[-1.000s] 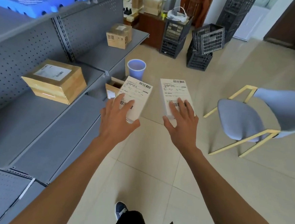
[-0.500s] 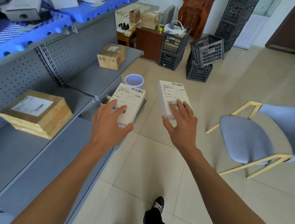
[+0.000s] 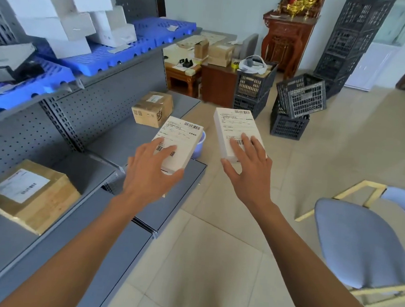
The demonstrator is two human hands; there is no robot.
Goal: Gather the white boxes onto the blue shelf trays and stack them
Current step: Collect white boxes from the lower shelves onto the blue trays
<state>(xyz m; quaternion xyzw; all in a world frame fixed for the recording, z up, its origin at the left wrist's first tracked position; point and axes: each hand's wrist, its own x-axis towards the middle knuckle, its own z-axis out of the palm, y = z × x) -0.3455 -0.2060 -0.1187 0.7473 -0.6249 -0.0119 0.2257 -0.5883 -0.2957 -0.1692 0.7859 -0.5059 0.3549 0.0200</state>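
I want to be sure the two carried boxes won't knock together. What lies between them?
Nothing: in the head view only bare floor tile shows through the gap between the left hand's white box and the right hand's white box.

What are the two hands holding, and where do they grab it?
Each holds a white box by its near end. The left hand grips the left white box; the right hand grips the right white box, fingers on top.
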